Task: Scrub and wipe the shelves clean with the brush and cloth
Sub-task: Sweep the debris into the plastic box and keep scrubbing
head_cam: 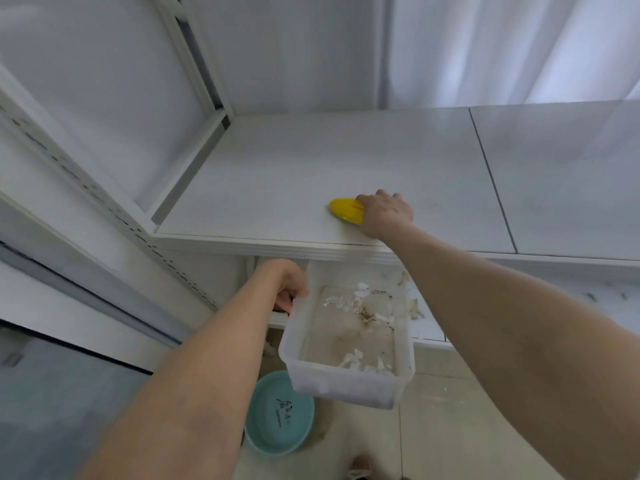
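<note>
A yellow brush point(343, 210) lies flat on the white shelf point(277, 174), near its front edge. My right hand point(386, 213) grips the brush's right end, fingers curled over it. Below the shelf's front edge my left hand point(289, 284) holds the left rim of a translucent plastic bin point(346, 382). Scraps of white paper and brown dirt lie in the bin's bottom. No cloth is in view.
A lower shelf point(609, 296) with some debris shows at the right under my arm. A teal basin point(278, 415) stands on the tiled floor below the bin. White shelf uprights point(194, 60) and a perforated post point(104, 199) rise at the left.
</note>
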A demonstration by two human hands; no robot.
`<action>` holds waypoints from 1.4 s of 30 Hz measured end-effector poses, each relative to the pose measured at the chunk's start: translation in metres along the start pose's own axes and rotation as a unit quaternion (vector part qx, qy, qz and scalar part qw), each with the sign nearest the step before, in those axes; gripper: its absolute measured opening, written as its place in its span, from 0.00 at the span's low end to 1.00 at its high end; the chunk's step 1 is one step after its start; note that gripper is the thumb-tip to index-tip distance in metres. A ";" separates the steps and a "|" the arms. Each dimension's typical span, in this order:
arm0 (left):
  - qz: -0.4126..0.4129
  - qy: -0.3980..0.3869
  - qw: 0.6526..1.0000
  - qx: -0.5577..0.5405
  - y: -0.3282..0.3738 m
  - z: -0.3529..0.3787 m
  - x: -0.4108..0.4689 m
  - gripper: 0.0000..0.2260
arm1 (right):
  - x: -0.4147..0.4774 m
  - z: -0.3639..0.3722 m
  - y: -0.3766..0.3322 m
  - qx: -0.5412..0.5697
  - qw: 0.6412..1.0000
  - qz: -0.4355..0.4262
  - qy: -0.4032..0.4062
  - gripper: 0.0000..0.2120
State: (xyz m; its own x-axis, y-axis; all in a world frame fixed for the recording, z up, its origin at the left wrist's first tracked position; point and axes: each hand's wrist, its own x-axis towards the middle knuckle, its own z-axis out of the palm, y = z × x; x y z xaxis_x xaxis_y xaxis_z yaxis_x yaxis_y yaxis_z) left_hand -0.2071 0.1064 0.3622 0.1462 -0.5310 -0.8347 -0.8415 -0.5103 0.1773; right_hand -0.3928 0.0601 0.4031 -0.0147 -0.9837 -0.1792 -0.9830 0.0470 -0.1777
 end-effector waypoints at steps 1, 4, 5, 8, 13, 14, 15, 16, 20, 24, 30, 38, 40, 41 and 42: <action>0.002 -0.001 1.000 0.002 0.001 0.000 0.000 0.17 | -0.004 0.002 -0.002 -0.008 1.000 -0.013 -0.003 0.22; 0.013 0.003 1.000 0.000 0.007 0.005 -0.001 0.17 | -0.021 0.005 -0.005 -0.027 0.999 -0.045 -0.006 0.24; 0.018 0.004 1.000 -0.001 0.008 0.007 -0.003 0.17 | -0.025 0.004 -0.005 -0.028 0.998 -0.056 -0.017 0.25; 0.028 -0.001 1.000 -0.006 0.009 0.019 -0.012 0.15 | -0.040 -0.003 0.003 0.014 0.996 -0.057 -0.063 0.30; 0.029 0.021 0.999 -0.001 0.005 0.032 -0.028 0.13 | -0.054 -0.014 0.063 0.093 0.987 0.113 0.061 0.20; 0.028 0.025 0.999 0.000 0.006 0.036 -0.029 0.13 | -0.056 -0.016 0.078 0.086 0.982 0.156 0.069 0.19; 0.026 0.029 0.999 -0.002 0.006 0.038 -0.031 0.14 | -0.058 -0.016 0.089 0.075 0.976 0.194 0.068 0.19; 0.025 0.030 0.999 -0.004 0.007 0.040 -0.034 0.14 | -0.059 -0.016 0.097 0.066 0.972 0.218 0.058 0.19; 0.019 0.023 0.999 -0.014 0.006 0.047 -0.043 0.14 | -0.068 -0.002 0.079 0.044 0.983 0.175 0.034 0.20; 0.021 0.030 0.999 -0.014 0.008 0.052 -0.044 0.13 | -0.082 0.015 0.023 0.051 0.998 0.047 -0.010 0.22; 0.009 0.044 0.999 -0.012 -0.006 0.050 -0.048 0.15 | -0.075 0.005 0.017 0.094 0.995 0.011 0.022 0.21; 0.011 0.033 0.999 -0.011 -0.019 0.040 -0.052 0.10 | -0.074 0.011 0.000 -0.013 0.999 -0.023 -0.022 0.20; 0.007 0.036 0.999 -0.022 -0.019 0.038 -0.052 0.09 | -0.072 0.008 -0.011 -0.018 0.996 -0.073 -0.038 0.21; 0.008 0.036 0.999 -0.029 -0.019 0.037 -0.052 0.09 | -0.069 0.002 -0.014 -0.006 0.997 -0.072 -0.029 0.21; 0.008 0.037 0.999 -0.037 -0.021 0.036 -0.053 0.09 | -0.066 -0.004 -0.015 0.014 0.998 -0.057 -0.014 0.21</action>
State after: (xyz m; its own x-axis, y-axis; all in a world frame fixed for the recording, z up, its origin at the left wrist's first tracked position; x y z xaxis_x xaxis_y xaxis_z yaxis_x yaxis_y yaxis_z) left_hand -0.2159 0.1694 0.3836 0.1737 -0.5862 -0.7913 -0.8038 -0.5486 0.2300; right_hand -0.3781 0.1235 0.4209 0.1015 -0.9779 -0.1830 -0.9727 -0.0590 -0.2243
